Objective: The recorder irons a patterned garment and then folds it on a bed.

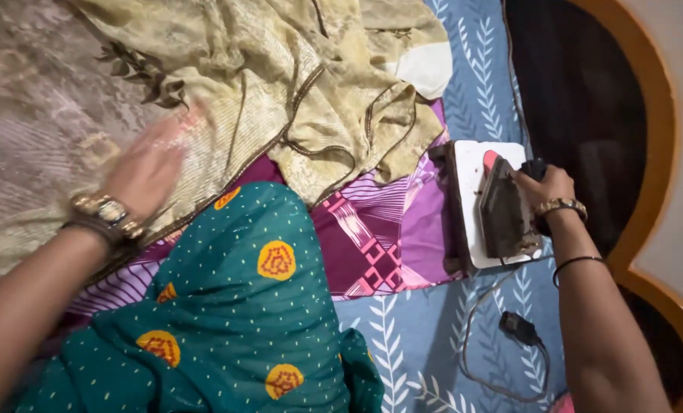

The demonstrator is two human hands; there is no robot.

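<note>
Head view: your right hand [544, 187] has its fingers curled on the heavy, rigid iron's [503, 213] handle, while your left hand [149, 172] lies blurred, fingers seemingly spread, flat on soft, limp cloth [280, 84].

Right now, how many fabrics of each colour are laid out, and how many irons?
Beige fabric: 1
Teal dotted fabric: 1
Purple patterned cloth: 1
Blue leaf-print sheet: 1
Iron: 1
Total: 5
</note>
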